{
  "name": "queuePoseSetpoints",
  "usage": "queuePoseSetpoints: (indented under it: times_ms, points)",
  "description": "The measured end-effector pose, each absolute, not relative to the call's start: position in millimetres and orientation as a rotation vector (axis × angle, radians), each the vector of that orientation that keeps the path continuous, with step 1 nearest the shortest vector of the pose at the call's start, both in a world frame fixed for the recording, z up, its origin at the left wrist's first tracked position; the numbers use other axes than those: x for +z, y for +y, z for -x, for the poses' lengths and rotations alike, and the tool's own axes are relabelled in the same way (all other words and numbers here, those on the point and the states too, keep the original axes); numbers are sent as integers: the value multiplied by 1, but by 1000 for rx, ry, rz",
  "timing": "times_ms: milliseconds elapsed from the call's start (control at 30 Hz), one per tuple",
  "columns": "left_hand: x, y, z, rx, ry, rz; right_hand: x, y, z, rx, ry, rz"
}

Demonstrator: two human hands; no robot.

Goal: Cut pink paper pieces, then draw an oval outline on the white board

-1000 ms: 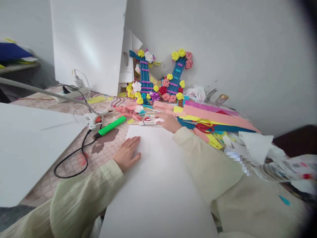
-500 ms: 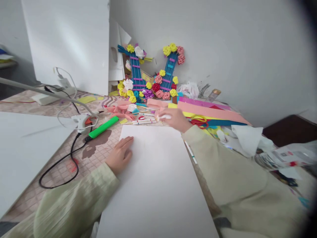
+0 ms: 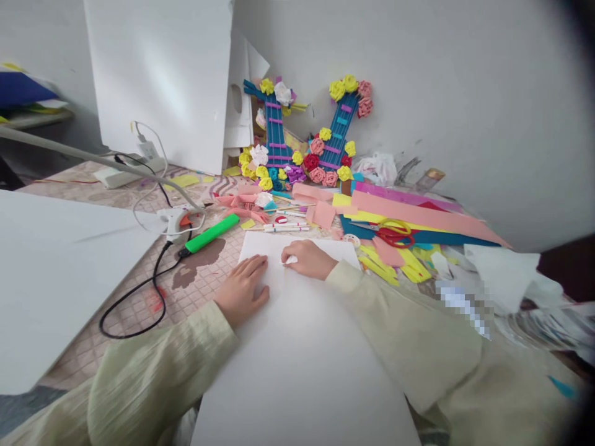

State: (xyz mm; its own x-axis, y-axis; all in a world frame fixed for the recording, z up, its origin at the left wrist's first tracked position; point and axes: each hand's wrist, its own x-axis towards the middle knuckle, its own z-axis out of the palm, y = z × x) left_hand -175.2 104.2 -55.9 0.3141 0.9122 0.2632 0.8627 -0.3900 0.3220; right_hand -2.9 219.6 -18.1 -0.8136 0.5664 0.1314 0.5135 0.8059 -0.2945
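Fingers (image 3: 289, 251) of right hand (image 3: 311, 260) tight around white piece (image 3: 291, 260) (left hand (image 3: 242, 291) outspread, flat on white board (image 3: 297, 371)).

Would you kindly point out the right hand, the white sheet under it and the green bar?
Right hand (image 3: 310, 259): head view, on its back.
White sheet (image 3: 303, 353): head view, its bare middle.
Green bar (image 3: 212, 233): head view, middle of its length.

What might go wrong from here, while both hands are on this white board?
The left sleeve might catch the black cord, looped close by, and drag the glue gun. The board could slide if the left hand lifts. The white thing pinched in the right hand might mark the board.
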Motion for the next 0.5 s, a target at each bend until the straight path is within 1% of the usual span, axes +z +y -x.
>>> queuePoseSetpoints:
  times_ms: [133,300,433,500]
  points:
    - [-59,105,174,642,1662,-2468,-16,214,8,341,-2765,919]
    - [-60,105,173,665,1669,-2466,-14,200,7,429,-2858,823]
    - [-61,105,174,684,1657,-2479,-11,200,6,384,-2817,933]
    - [-62,105,174,696,1668,-2474,-10,193,4,397,-2829,918]
